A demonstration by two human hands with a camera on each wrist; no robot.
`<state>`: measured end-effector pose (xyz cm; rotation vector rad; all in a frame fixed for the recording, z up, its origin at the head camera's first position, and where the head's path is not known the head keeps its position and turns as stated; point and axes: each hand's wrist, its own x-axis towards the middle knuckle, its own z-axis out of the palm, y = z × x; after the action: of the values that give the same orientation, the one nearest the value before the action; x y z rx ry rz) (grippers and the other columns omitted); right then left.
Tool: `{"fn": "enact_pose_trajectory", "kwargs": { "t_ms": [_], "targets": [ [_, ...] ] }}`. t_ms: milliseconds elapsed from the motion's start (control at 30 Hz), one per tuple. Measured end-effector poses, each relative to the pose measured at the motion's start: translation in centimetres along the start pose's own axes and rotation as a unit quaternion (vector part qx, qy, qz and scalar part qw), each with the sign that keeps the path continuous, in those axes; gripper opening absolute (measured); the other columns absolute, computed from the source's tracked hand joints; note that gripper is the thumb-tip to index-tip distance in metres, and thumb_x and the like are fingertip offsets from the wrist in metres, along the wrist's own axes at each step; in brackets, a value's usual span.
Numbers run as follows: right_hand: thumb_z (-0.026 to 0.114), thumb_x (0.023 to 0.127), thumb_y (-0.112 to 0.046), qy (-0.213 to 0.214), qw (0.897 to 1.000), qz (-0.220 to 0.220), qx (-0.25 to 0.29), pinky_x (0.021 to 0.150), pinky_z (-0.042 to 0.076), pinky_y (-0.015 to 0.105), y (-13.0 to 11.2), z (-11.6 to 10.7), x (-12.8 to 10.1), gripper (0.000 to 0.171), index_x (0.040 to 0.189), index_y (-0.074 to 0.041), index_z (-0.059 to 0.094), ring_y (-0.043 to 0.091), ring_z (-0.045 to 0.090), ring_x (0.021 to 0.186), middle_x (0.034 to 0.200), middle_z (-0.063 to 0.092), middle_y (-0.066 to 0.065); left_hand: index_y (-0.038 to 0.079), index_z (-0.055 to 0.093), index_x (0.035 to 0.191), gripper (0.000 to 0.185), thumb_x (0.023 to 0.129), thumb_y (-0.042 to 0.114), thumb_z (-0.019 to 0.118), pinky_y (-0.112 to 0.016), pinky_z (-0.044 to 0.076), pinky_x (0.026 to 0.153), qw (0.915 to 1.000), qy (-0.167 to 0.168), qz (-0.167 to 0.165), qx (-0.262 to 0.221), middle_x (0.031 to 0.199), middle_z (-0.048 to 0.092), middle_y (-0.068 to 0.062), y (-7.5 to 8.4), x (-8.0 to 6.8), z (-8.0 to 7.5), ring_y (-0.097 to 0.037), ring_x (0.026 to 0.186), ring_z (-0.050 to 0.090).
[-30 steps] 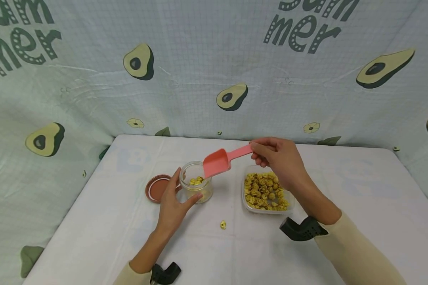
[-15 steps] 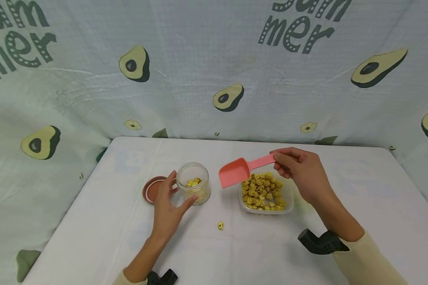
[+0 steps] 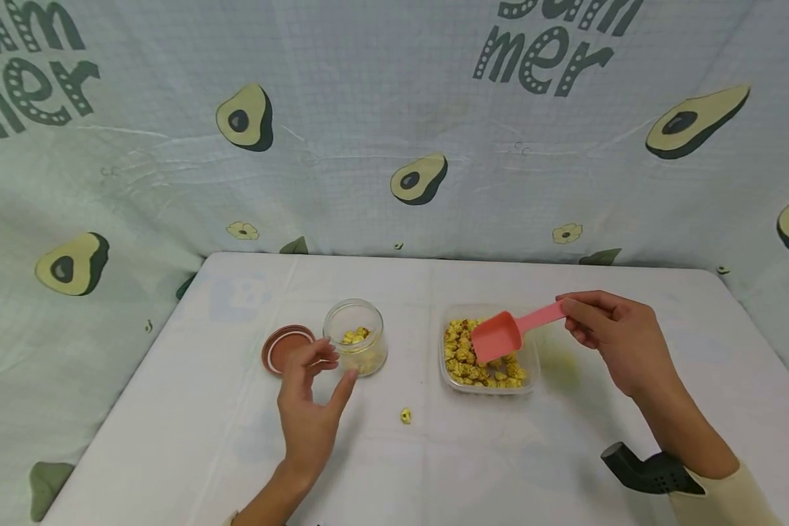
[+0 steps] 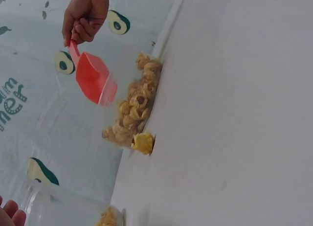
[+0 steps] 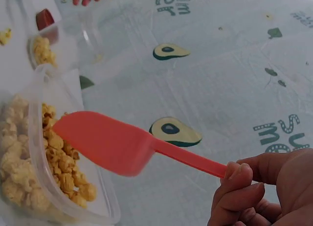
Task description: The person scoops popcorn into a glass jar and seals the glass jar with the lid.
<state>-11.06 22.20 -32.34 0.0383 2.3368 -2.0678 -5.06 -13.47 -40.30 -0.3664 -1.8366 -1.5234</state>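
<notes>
1. While the right hand [image 3: 621, 340] pinches the end of the handle of a salmon-pink plastic scoop [image 3: 508, 332] between thumb and curled fingers [image 5: 239, 184], the scoop's bowl hangs over a clear rectangular plastic tub [image 3: 532, 365] of yellow puffed snack pieces [image 3: 463, 358]
2. Seen from the right wrist, the scoop's bowl sits above the pieces, tilted, with its open end towards the tub's middle
3. Its fingers relaxed and spread, the left hand [image 3: 309, 405] holds nothing; its fingertips lie just beside a small round clear glass jar [image 3: 355, 337], and whether they touch the glass cannot be told
4. That jar stands upright and uncapped on the white bench [image 3: 171, 416], left of the tub, with a few yellow pieces inside
5. Just left of the jar, a round rust-brown lid [image 3: 284, 348] lies flat
6. One loose yellow piece [image 3: 405, 416] lies on the bench in front, between jar and tub
</notes>
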Motion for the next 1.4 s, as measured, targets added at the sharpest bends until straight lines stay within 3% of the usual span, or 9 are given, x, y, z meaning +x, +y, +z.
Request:
{"fn": "enact_pose_trajectory", "kwargs": {
  "t_ms": [67,167,300,533,633,900,1400],
  "targets": [
    [0.070,0.089,-0.026,0.007,0.999,-0.004,-0.035,0.065,0.055,0.018,0.1,-0.3,-0.2,0.029,0.105,-0.001,0.068,0.011,0.059,0.069,0.081,0.066,0.002,-0.015,0.052,0.118,0.053,0.069,-0.023,0.070,-0.030,0.050,0.085,0.9995,-0.026,0.008,-0.016,0.105,0.054,-0.027,0.1,-0.3,0.6,-0.029,0.096,0.057],
    [0.068,0.090,-0.028,0.016,0.997,-0.006,-0.080,0.063,0.054,0.018,0.3,-0.6,-0.3,0.031,0.106,-0.002,0.068,0.012,0.059,0.068,0.080,0.066,0.001,-0.007,0.056,0.122,0.048,0.076,-0.014,0.071,-0.030,0.050,0.088,0.9970,-0.077,-0.007,-0.002,0.113,0.059,-0.017,0.2,-0.7,1.5,-0.025,0.101,0.059],
    [0.069,0.090,-0.026,0.015,0.996,-0.007,-0.084,0.059,0.052,0.019,0.4,-0.7,-0.5,0.029,0.106,-0.002,0.068,0.013,0.058,0.066,0.077,0.067,0.003,0.003,0.056,0.128,0.047,0.083,0.000,0.072,-0.031,0.049,0.092,0.9885,-0.144,-0.038,0.025,0.124,0.060,-0.003,0.2,-1.0,2.9,-0.021,0.110,0.058],
    [0.067,0.091,-0.033,0.016,0.986,-0.022,-0.164,0.059,0.052,0.020,0.8,-0.4,-0.5,0.037,0.110,-0.002,0.067,0.014,0.059,0.067,0.079,0.067,0.005,0.015,0.049,0.139,0.056,0.088,0.019,0.071,-0.037,0.046,0.098,0.9708,-0.221,-0.086,0.038,0.137,0.052,-0.002,-0.3,-1.3,5.5,-0.019,0.122,0.051],
    [0.065,0.091,-0.036,0.013,0.982,-0.020,-0.185,0.059,0.053,0.021,1.0,-0.3,-0.6,0.040,0.111,-0.001,0.066,0.015,0.059,0.067,0.079,0.067,0.005,0.015,0.048,0.141,0.058,0.088,0.022,0.071,-0.036,0.044,0.100,0.9667,-0.233,-0.100,0.036,0.140,0.050,-0.002,-0.8,-1.6,6.5,-0.015,0.127,0.046],
    [0.063,0.093,-0.036,0.005,0.982,-0.014,-0.190,0.058,0.051,0.021,1.7,-0.5,-0.5,0.042,0.113,0.000,0.065,0.015,0.058,0.067,0.078,0.066,0.006,0.008,0.044,0.143,0.063,0.087,0.019,0.072,-0.038,0.041,0.103,0.9653,-0.242,-0.096,0.021,0.143,0.046,-0.006,-1.6,-2.4,8.4,-0.018,0.132,0.041],
    [0.064,0.092,-0.037,0.004,0.985,0.004,-0.170,0.060,0.053,0.022,2.9,-0.3,-0.7,0.044,0.112,0.001,0.064,0.016,0.058,0.068,0.079,0.066,0.006,0.004,0.040,0.144,0.070,0.086,0.019,0.074,-0.043,0.034,0.108,0.9603,-0.267,-0.078,0.021,0.149,0.035,-0.009,-2.1,-2.8,9.1,-0.020,0.137,0.033]
  ]
}}
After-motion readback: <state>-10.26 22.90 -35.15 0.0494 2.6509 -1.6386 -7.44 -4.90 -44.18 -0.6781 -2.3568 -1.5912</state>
